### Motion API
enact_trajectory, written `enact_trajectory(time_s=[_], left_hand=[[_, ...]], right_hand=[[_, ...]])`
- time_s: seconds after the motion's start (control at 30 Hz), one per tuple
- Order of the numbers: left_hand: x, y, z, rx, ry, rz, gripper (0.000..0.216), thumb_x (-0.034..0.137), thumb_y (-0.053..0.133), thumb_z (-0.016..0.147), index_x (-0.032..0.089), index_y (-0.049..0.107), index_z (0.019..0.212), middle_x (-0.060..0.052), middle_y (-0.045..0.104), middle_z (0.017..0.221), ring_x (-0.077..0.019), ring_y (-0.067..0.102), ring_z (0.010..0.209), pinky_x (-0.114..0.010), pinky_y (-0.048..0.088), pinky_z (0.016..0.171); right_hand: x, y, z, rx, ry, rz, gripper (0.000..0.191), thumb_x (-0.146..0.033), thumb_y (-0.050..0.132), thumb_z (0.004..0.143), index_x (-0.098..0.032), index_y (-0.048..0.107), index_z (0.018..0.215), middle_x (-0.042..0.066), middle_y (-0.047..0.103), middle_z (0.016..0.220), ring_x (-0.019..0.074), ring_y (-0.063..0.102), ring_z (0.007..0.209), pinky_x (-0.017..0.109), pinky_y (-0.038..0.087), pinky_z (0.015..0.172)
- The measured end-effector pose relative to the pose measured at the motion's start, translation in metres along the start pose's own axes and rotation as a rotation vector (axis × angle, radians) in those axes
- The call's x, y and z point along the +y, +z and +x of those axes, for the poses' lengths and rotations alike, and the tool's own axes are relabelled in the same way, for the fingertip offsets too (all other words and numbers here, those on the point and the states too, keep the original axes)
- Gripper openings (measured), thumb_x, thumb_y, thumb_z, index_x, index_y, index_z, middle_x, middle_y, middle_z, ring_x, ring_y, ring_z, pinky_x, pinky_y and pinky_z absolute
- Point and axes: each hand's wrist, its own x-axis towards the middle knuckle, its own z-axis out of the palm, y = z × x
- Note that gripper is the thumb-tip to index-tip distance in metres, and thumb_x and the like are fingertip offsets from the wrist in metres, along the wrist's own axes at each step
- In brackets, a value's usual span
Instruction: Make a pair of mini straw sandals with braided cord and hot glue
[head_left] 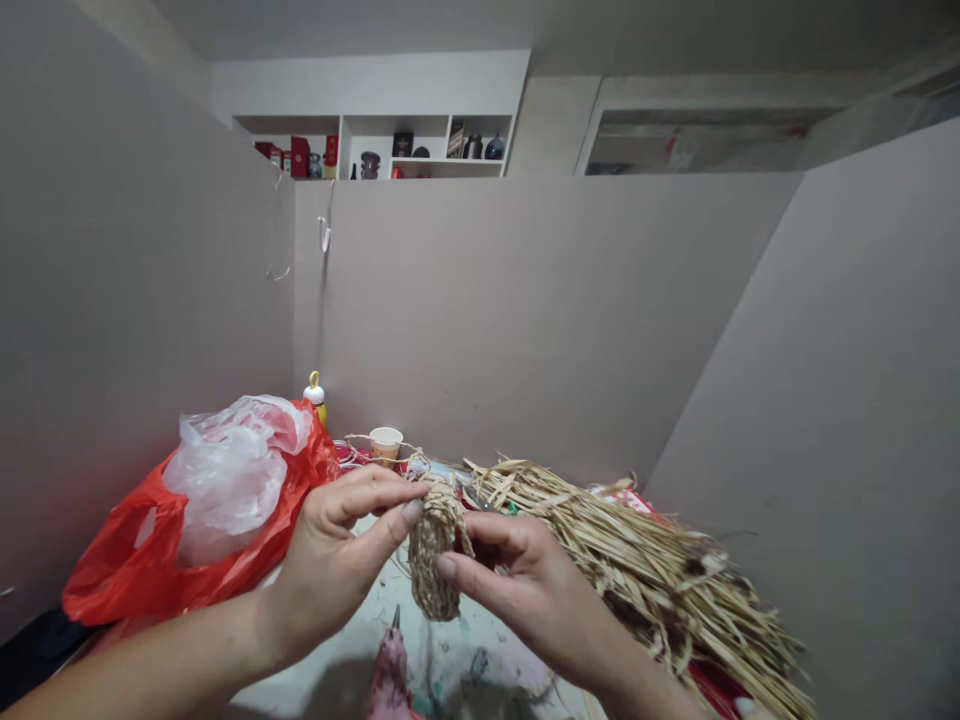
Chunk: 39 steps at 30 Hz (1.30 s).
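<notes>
A small woven straw piece [433, 570], long and rounded at its lower end, hangs upright between my two hands over the table. My left hand [352, 545] pinches its upper left edge between thumb and fingers. On the other side, my right hand [525, 575] grips the right edge, with the thumb on the front and the fingers partly hidden. A braided straw cord [409, 450] loops out behind the top of the piece. Below stands a stained pink glue gun [390, 665], its metal tip pointing up.
A big bundle of dry straw [645, 560] covers the table's right side. At the left lies a red plastic bag [135, 560] with a clear bag [232, 480] on it. Behind are a paper cup [385, 447] and a yellow bottle [315, 398]. Grey partitions [480, 310] enclose the white tabletop [300, 690].
</notes>
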Motion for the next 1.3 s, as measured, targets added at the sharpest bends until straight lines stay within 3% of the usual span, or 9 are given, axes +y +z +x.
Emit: enact_trajectory(time_s=[0.13,0.3,0.4,0.53,0.73,0.83,1.07,1.3], left_hand=[[0.0,0.002,-0.002,0.005,0.0,-0.038,0.019,0.015,0.068,0.082,0.029,0.079,0.09,0.0,0.071,0.085,-0.0112,0.062,0.078,-0.02,0.05,0.071],[-0.002,-0.004,0.004,-0.043,-0.258,-0.23,0.015,0.027,0.071,0.082,0.028,0.079,0.095,0.0,0.072,0.074,-0.0098,0.059,0.068,-0.02,0.049,0.067],[-0.003,-0.004,0.006,-0.101,-0.333,-0.341,0.01,0.027,0.074,0.079,0.024,0.079,0.088,0.0,0.072,0.071,-0.0096,0.059,0.065,-0.02,0.049,0.064],[-0.001,0.0,0.005,-0.129,-0.345,-0.397,0.007,0.026,0.075,0.079,0.02,0.078,0.079,-0.001,0.073,0.073,-0.01,0.061,0.067,-0.02,0.049,0.065],[-0.004,-0.001,0.004,-0.136,-0.373,-0.447,0.015,0.033,0.072,0.082,0.019,0.079,0.084,-0.002,0.072,0.071,-0.0108,0.06,0.065,-0.022,0.049,0.065],[-0.006,-0.002,0.005,-0.168,-0.403,-0.53,0.017,0.033,0.075,0.079,0.02,0.079,0.089,-0.002,0.073,0.074,-0.0107,0.06,0.064,-0.023,0.05,0.064],[-0.012,0.004,0.003,-0.161,-0.422,-0.582,0.011,0.03,0.081,0.073,0.022,0.079,0.08,-0.001,0.073,0.071,-0.0095,0.06,0.064,-0.022,0.048,0.065],[-0.011,0.007,0.002,-0.137,-0.425,-0.628,0.019,0.037,0.078,0.075,0.019,0.078,0.082,-0.003,0.072,0.071,-0.0109,0.059,0.064,-0.024,0.048,0.066]], right_hand=[[0.0,-0.001,-0.001,-0.014,-0.015,-0.03,0.022,-0.023,0.062,0.084,-0.017,0.055,0.064,-0.004,0.048,0.061,0.0112,0.041,0.058,0.024,0.036,0.055],[0.002,-0.007,-0.003,-0.024,-0.002,-0.106,0.025,-0.03,0.063,0.085,-0.017,0.054,0.065,-0.004,0.041,0.064,0.0127,0.038,0.061,0.027,0.033,0.057],[0.003,-0.009,-0.003,-0.035,-0.007,-0.095,0.027,-0.031,0.064,0.084,-0.018,0.051,0.064,-0.004,0.038,0.064,0.0127,0.036,0.062,0.027,0.032,0.057],[0.003,-0.01,-0.003,-0.05,0.014,-0.082,0.031,-0.034,0.065,0.084,-0.019,0.048,0.063,-0.005,0.036,0.064,0.0126,0.033,0.061,0.027,0.03,0.056],[0.003,-0.013,-0.003,-0.065,0.019,-0.048,0.033,-0.038,0.066,0.084,-0.018,0.05,0.065,-0.004,0.038,0.066,0.0131,0.035,0.063,0.026,0.031,0.058],[0.003,-0.015,-0.003,-0.086,0.02,-0.013,0.029,-0.038,0.066,0.085,-0.016,0.055,0.069,-0.002,0.039,0.069,0.0136,0.036,0.066,0.027,0.031,0.06],[0.003,-0.013,-0.004,-0.12,-0.006,0.064,0.023,-0.036,0.069,0.083,-0.015,0.063,0.075,-0.002,0.043,0.07,0.0129,0.038,0.066,0.026,0.034,0.061],[0.003,-0.014,-0.004,-0.119,-0.016,0.074,0.028,-0.034,0.07,0.083,-0.017,0.055,0.067,-0.004,0.038,0.066,0.0113,0.033,0.063,0.024,0.03,0.057]])
